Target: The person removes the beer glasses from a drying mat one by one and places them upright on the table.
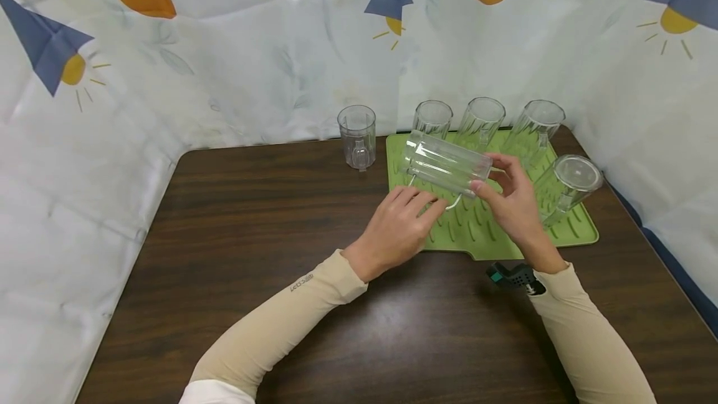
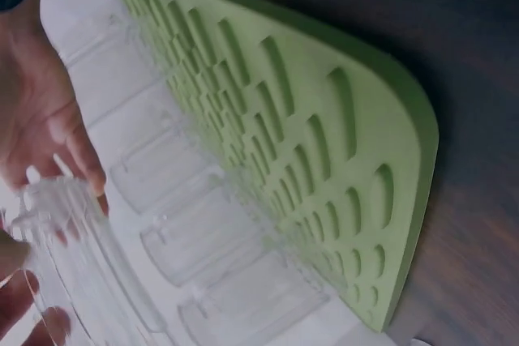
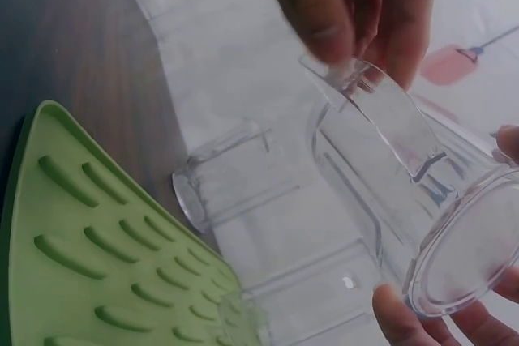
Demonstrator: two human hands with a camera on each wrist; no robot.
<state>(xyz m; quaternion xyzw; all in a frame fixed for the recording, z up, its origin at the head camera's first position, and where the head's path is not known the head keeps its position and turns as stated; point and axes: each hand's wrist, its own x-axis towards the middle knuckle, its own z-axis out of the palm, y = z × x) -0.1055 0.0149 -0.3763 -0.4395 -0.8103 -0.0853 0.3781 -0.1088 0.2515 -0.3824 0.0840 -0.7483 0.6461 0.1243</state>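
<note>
A clear mug with a handle (image 1: 445, 161) is held on its side above the green drying mat (image 1: 471, 245), its mouth end pointing left. My left hand (image 1: 401, 226) grips its handle from below. At the base end, my right hand (image 1: 510, 198) holds the mug between thumb and fingers. The right wrist view shows the flat round base (image 3: 474, 253) close to the right fingertips (image 3: 395, 313), with the left hand (image 3: 365, 6) at the handle. In the left wrist view the mug (image 2: 89, 265) is partly cut off by the frame.
Several more clear mugs stand on the mat: a back row including one mug (image 1: 483, 114), and another mug (image 1: 578, 173) base up at the right. A single mug (image 1: 359, 136) stands on the brown table (image 1: 263, 217) left of the mat. A white patterned sheet (image 1: 252, 67) hangs behind.
</note>
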